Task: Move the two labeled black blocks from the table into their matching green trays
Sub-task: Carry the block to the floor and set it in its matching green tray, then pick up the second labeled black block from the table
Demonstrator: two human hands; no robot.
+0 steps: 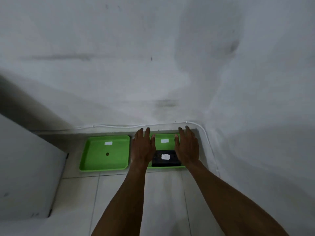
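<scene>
A flat black rectangular block with a white paper label on top lies in the near part of the right-hand green plastic tray, close to that tray's front rim; the left hand and the right hand flank it, palms down, fingers extended and held loosely together, neither one gripping anything; the inner edge of each hand sits just beside an end of the block, though whether skin touches the block cannot be told from this angle; the left hand covers the gap between the two trays and hides the right tray's left rim, the right hand hides its right rim; a small white label is stuck on the tray floor beyond the block, between the two thumbs; the left-hand green plastic tray sits beside it, apart by a narrow gap, holding only its own white label and a small dark round spot at its centre; both trays rest against the far edge of the pale tiled surface, below a thin white cable along the wall; open tiled room lies in front of the trays, and a white panel closes in the left side.
</scene>
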